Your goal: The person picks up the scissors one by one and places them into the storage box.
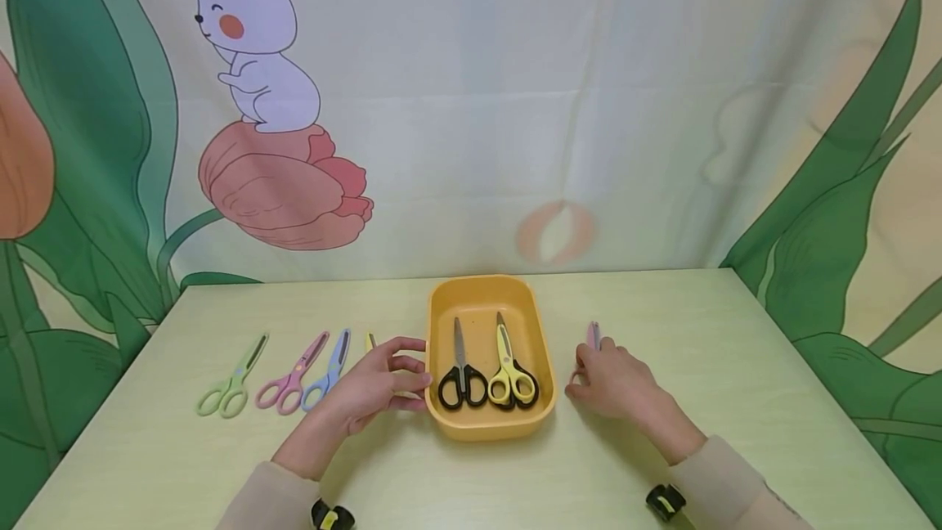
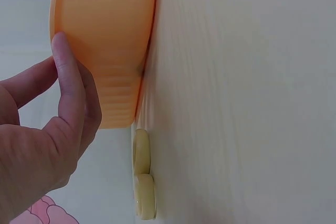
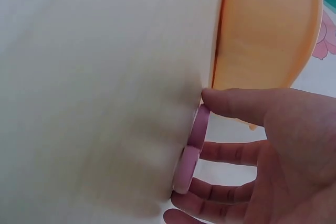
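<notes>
The orange tray (image 1: 491, 433) holds black-handled scissors (image 1: 462, 387) on its left. Beside them, yellow scissors (image 1: 504, 362) overlap another black-handled pair (image 1: 531, 389). My left hand (image 1: 368, 387) touches the tray's left side, fingertips at the rim with the fingers fairly straight. Right of the tray, my right hand (image 1: 618, 379) grips pink scissors (image 1: 594, 334) lying on the table, blades pointing away. In the right wrist view, thumb and fingers lie at opposite ends of the pink handles (image 3: 193, 148). Much of this pair is hidden under the hand in the head view.
Left of the tray lie green scissors (image 1: 234, 379), pink scissors (image 1: 294, 379) and blue scissors (image 1: 334, 366). Another yellow pair (image 1: 370, 340) is mostly behind my left hand; its handles (image 2: 143, 174) show in the left wrist view. A printed curtain (image 1: 471, 105) hangs behind the table (image 1: 486, 489).
</notes>
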### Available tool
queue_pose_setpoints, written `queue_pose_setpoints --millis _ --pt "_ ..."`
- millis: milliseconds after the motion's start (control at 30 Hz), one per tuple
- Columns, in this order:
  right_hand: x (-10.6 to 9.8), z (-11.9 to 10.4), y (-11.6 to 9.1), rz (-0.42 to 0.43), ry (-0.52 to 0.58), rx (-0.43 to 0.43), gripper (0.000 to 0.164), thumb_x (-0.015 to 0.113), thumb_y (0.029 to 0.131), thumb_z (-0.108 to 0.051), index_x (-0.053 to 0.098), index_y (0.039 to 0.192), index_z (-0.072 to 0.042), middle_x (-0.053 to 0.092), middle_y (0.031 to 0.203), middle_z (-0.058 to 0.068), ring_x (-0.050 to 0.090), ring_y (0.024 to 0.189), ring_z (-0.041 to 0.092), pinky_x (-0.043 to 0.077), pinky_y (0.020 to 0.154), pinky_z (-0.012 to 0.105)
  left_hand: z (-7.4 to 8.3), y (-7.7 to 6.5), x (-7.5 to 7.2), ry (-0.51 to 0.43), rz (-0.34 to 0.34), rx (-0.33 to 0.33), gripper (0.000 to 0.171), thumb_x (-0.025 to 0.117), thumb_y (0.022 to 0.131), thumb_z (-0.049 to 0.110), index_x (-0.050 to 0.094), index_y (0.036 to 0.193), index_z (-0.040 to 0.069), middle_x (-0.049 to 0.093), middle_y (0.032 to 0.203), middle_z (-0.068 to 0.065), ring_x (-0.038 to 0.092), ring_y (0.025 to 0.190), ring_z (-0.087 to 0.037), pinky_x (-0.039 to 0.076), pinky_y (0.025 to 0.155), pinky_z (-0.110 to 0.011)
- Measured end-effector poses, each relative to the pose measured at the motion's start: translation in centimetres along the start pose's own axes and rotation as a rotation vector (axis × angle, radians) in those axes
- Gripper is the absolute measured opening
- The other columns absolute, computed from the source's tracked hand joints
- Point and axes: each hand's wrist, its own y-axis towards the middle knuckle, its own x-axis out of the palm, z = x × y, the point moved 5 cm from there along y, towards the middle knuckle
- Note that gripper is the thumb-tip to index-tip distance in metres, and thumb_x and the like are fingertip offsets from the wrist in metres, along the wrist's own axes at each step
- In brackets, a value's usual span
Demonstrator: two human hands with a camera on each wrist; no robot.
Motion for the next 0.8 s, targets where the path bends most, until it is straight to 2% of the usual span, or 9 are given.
queue_pose_setpoints --millis 233,533,800 --pt "0.07 0.62 0.48 0.013 0.000 0.020 0.016 0.070 0.094 -0.023 0.057 0.094 -0.015 0.050 0.094 0.013 0.051 0.086 0.033 0.049 0.063 0.045 0.03 -0.04 -0.01 0.000 -0.005 0.004 0.058 0.064 0.097 -0.006 0.035 0.147 -0.007 0.054 0.111 -0.018 0.066 0.088 -0.027 0.062 0.077 -0.040" --pt "0.19 0.71 0.67 -0.005 0.010 0.014 0.025 0.077 0.092 -0.029 0.057 0.097 -0.015 0.049 0.095 0.013 0.050 0.088 0.033 0.048 0.065 0.045 -0.08 -0.03 -0.01 0.000 -0.004 0.007 0.058 0.064 0.098 -0.006 0.035 0.148 -0.006 0.054 0.111 -0.018 0.066 0.089 -0.027 0.062 0.076 -0.039" --pt "-0.07 0.50 0.59 0.008 0.019 -0.014 0.016 0.072 0.093 -0.020 0.059 0.097 -0.012 0.050 0.092 0.013 0.050 0.085 0.032 0.049 0.065 0.045 -0.11 0.03 -0.03 0.000 -0.003 0.010 0.057 0.064 0.098 -0.006 0.035 0.147 -0.007 0.054 0.111 -0.018 0.066 0.088 -0.027 0.062 0.076 -0.040"
